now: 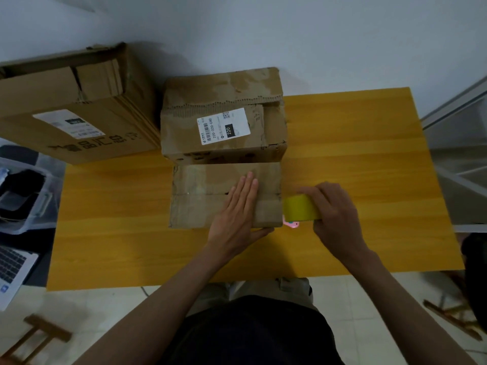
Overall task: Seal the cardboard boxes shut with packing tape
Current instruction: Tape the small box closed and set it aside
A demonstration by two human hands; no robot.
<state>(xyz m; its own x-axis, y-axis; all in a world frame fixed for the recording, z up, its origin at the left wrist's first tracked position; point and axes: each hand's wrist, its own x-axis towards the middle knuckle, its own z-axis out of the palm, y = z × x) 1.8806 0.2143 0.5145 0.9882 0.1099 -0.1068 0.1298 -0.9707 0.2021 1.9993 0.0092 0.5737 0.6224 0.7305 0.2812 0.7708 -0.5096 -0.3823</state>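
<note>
- The right hand (334, 214) has its fingers curled round a yellow roll of tape (300, 208), holding it just off the right end of the small box (226, 194); a small pink thing (290, 224) shows under the roll, too hidden to identify.
- The left hand (237, 214) lies flat on the small box, fingers straight and together, pressing the lid down, with the thumb against the near side.
- The small box sits at the middle of the yellow wooden counter (369, 159). It is worn brown cardboard, flaps closed, with glossy clear tape along the top seam.
- Touching its far side stands a taller box (224, 119), torn along its top flap. Its white shipping label (223, 126) reads "220-220-040" and "220" on a black patch, with a barcode and a QR code.
- A larger box (76, 106) sits at the counter's far left corner, overhanging the edge, with a white label and dark printed characters, both too blurred to read.
- Count: three cardboard boxes, one roll of tape.
- Left of the counter are a clear plastic bin (34, 204) and a laptop (13, 270).
</note>
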